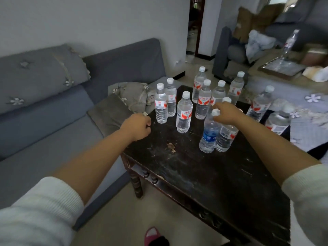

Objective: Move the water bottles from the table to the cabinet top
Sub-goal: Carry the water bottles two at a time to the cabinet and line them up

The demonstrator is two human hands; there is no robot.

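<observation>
**A:** How many water bottles are on the table (pixel 204 174)? I keep losing count. The right hand (pixel 226 112) covers part of the cluster.

**B:** I get around eleven upright ones on the dark table, plus one more standing far beyond it on the cluttered surface (pixel 291 39). Only the cap (pixel 227 99) of one shows behind the right hand, and the ones past the table's far right corner are blurry, so I can't swear to it. One has a blue label (pixel 209 134); the others I can read are red and white.

**A:** And the hands?

**B:** The right hand's fingers curl around the blue-label bottle's cap; whether they actually pinch it, I can't tell. The left hand (pixel 137 126) hovers at the table's left edge, fingers curled in, holding nothing I can see.

**A:** Room to move?

**B:** The table's near half is bare, scratched wood. The sofa (pixel 44 121) sits just beside its left edge. The table's near right corner is cut off by a white sleeve (pixel 308 201).
</observation>
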